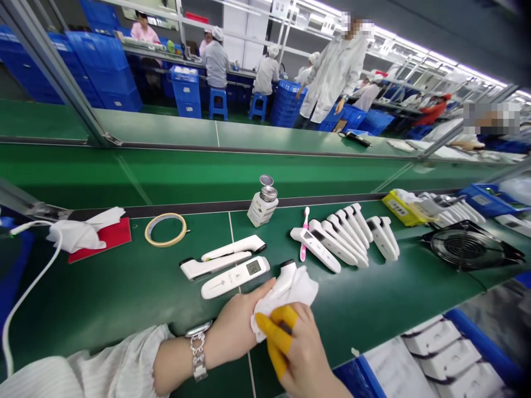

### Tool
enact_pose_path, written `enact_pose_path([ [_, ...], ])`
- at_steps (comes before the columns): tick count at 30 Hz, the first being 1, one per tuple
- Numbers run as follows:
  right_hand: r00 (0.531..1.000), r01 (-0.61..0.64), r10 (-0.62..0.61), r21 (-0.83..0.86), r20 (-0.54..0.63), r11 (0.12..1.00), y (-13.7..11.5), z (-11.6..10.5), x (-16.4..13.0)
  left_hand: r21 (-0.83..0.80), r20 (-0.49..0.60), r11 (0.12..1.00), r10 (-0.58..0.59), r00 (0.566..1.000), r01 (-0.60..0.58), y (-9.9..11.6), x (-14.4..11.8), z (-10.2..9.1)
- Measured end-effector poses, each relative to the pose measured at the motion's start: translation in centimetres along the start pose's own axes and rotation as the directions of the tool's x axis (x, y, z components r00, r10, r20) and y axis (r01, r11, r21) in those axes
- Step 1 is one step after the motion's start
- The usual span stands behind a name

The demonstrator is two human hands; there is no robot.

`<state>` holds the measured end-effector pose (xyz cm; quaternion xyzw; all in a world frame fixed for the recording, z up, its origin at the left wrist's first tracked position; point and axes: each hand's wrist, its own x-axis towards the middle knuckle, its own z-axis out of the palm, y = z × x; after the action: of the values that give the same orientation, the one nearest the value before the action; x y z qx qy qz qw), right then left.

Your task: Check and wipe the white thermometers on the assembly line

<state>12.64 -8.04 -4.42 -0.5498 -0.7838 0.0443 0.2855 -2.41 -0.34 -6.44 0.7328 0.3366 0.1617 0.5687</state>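
Near the front of the green bench, my left hand (237, 326) is closed round a white infrared thermometer (284, 278), whose dark tip points away from me. Yellow finger cots cover some fingers of my right hand (296, 345), which presses a white wiping cloth (305, 287) against the thermometer. The cloth hides most of its body. Just beyond my left hand lie three more thermometers, the nearest (236, 277) with its display facing up. To the right sits a row of several thermometers (338, 237), with a pink and white toothbrush (305, 235) beside them.
A pump bottle (263, 204) with its lid raised stands at the back. Leftward are a tape roll (148, 235) and a red card (118, 240) under white cloth. A black fan (468, 246), yellow bin (404, 213) and blue crate (365, 378) of thermometers are at right.
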Motion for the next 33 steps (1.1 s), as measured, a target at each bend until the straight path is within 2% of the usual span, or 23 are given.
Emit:
enact_pose_path([
  [1,1.000,0.004,-0.004,0.010,-0.004,1.000,0.0,0.1,-0.1,0.020,-0.005,1.000,0.000,1.000,0.000,0.1,0.0,0.0],
  [5,0.989,-0.061,0.049,-0.082,-0.140,0.995,0.5,0.5,-0.5,0.059,-0.033,0.998,-0.005,0.999,0.007,0.3,-0.1,0.0],
  [9,0.997,0.003,-0.002,0.010,-0.081,1.000,0.6,0.8,-0.6,0.053,-0.030,0.999,-0.004,1.000,0.006,0.3,-0.2,0.1],
  [12,0.985,-0.073,0.061,-0.068,-0.160,0.995,0.8,0.7,-0.6,0.057,-0.048,0.998,-0.011,0.999,0.013,0.3,-0.2,0.1],
  [16,0.996,-0.038,0.035,-0.027,-0.085,0.999,1.3,0.7,-0.8,0.057,-0.048,0.998,-0.008,0.999,0.011,0.3,-0.2,0.0],
  [20,0.985,-0.091,0.076,-0.098,-0.153,0.991,1.1,0.9,-0.7,0.060,-0.071,0.998,-0.020,0.997,0.024,0.3,-0.2,0.1],
  [24,0.998,-0.031,0.032,0.011,-0.060,0.999,0.2,1.1,-0.6,0.058,-0.052,0.998,-0.010,0.999,0.013,0.3,-0.3,0.1],
  [26,0.993,-0.056,0.051,-0.037,-0.106,0.998,1.0,0.7,-1.0,0.058,-0.061,0.998,-0.010,0.998,0.014,0.4,-0.3,0.1],
  [30,0.948,-0.221,0.163,-0.193,-0.274,0.956,5.0,-0.7,-3.1,0.058,-0.082,0.998,-0.026,0.996,0.031,0.5,-0.3,0.0],
  [33,0.925,-0.327,0.261,-0.228,-0.276,0.917,6.8,-1.2,-4.6,0.049,-0.070,0.997,-0.048,0.996,0.051,0.8,-0.4,-0.1],
])
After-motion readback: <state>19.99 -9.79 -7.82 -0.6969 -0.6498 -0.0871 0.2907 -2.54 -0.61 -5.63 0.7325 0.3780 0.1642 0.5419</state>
